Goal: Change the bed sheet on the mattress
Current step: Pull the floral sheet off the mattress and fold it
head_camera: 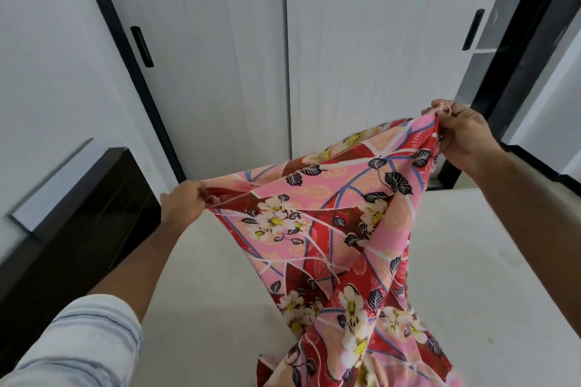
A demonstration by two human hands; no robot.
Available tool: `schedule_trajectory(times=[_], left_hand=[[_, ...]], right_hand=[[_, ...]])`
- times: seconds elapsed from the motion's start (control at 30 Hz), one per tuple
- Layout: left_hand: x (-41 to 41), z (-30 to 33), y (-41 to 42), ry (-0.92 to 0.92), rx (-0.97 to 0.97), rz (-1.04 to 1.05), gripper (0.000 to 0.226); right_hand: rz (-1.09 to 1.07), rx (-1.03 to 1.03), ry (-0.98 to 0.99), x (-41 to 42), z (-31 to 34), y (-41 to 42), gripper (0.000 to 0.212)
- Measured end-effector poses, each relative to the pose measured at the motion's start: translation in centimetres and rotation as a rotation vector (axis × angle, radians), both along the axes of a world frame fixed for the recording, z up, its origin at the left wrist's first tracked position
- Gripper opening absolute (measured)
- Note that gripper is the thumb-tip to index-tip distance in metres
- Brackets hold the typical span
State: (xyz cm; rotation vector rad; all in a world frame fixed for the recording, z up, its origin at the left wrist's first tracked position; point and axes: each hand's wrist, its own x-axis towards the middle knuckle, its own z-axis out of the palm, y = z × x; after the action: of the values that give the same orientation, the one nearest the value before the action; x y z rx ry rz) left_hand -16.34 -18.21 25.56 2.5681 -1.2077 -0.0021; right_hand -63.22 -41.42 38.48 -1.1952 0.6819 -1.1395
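Observation:
A pink and red floral bed sheet [333, 223] hangs stretched between my two hands above the bare off-white mattress [490, 261]. My left hand [184, 201] pinches one part of the sheet's top edge at centre left. Higher up on the right, my right hand [462, 135] grips another part of the same edge. The rest of the sheet drops in folds onto the mattress near the bottom of the view.
A dark wooden headboard [78, 229] with a white ledge runs along the left of the mattress. White wardrobe doors [220, 56] with black handles and black frames stand straight ahead. A black-framed opening [528, 72] is at the right.

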Motion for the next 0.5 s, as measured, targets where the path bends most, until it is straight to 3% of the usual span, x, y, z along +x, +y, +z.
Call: schedule_trajectory(times=[0.1, 0.17, 0.27, 0.4, 0.5], left_hand=[[-1.5, 0.9, 0.9, -0.057, -0.006, -0.101, 0.025], [-2.4, 1.2, 1.4, -0.084, 0.015, -0.141, 0.032], [-3.8, 1.2, 2.2, -0.182, 0.069, -0.149, 0.015], [-4.6, 0.8, 3.3, -0.034, -0.004, -0.155, 0.035], [-5.8, 0.7, 5.0, -0.006, 0.063, -0.281, 0.035]], right_hand=[[0.029, -0.008, -0.013, -1.3, 0.8, -1.2, 0.006], [0.041, -0.020, 0.008, -1.9, 1.2, -1.7, 0.015], [0.074, -0.032, 0.021, -3.3, 1.8, -2.5, 0.023], [0.114, -0.024, -0.008, -5.0, 2.0, -3.5, 0.021], [0.154, -0.030, -0.013, -5.9, 1.5, -4.0, 0.010]])
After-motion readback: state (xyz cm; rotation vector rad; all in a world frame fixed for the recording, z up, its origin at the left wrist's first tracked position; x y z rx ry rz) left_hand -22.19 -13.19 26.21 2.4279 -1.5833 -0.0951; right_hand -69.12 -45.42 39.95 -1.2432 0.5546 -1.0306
